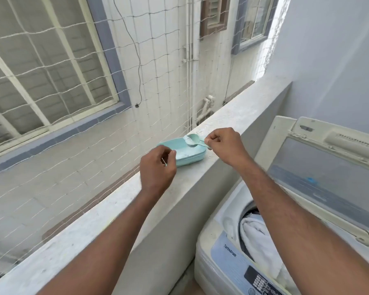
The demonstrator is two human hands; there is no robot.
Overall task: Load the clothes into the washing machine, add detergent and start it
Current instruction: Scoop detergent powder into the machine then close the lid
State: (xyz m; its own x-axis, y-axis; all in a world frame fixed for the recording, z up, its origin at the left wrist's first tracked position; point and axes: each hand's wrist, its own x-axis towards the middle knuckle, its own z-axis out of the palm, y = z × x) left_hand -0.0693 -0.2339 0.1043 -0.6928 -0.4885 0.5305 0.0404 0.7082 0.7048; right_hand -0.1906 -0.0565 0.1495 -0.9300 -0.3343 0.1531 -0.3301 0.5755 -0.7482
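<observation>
One scoop (192, 139) of powder, pinched in the right hand (223, 145).
Washing machine (232, 252) drum sits down-right; left hand (157, 167) curled by the box (184, 155).

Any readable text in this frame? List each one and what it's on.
"TurboDrum": on the blue front panel of the washing machine.
Control panel at the bottom edge: small white markings, too small and blurred to read.
Blue sticker on the open lid: no legible text.
Nothing readable elsewhere.
</observation>
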